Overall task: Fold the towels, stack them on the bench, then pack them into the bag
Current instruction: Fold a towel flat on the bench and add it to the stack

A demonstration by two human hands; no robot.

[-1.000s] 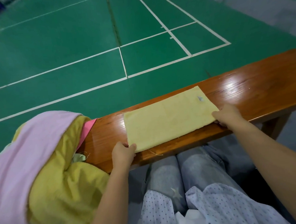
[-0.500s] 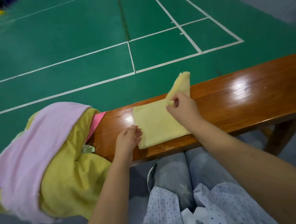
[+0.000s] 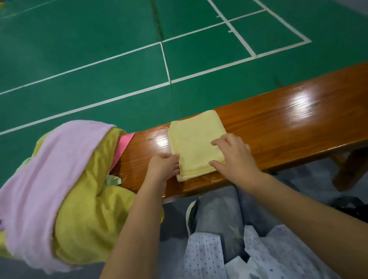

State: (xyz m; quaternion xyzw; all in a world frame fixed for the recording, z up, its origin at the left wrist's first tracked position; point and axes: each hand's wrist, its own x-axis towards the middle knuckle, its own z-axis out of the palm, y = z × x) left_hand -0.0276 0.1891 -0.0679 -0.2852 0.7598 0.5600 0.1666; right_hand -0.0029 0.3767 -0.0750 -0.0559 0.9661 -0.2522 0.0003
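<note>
Squaring a folded yellow towel [image 3: 195, 143] on a wooden bench [image 3: 296, 119], seen from the head camera. The towel lies flat as a compact layered rectangle on the left part of the bench top, its near edge showing several stacked plies close to the bench's near lip. The right hand [image 3: 233, 153] rests on the towel's near right corner with fingers spread and fairly straight, pressing the layers down, probably to flatten the fold and stop the plies from sliding. The left hand [image 3: 163, 165] meets the towel's near left edge; its fingertips appear to tuck against or under that edge, but whether they pinch the cloth or merely push it cannot be told from this angle. Opposing the two hands at the near corners lets the edges be aligned against each other.

Left of the bench end hangs a loose heap of cloth: a pink towel [image 3: 49, 175] draped over a larger yellow cloth [image 3: 88, 214], with a strip of brighter pink cloth [image 3: 123, 146] at the bench end. These look unfolded, so the task is judged to be at an early stage, with one towel folded and no stack yet formed. A dark object at the lower right edge may be the bag, though too little shows. Beyond the bench lies a green court floor [image 3: 107, 36] with white lines.
</note>
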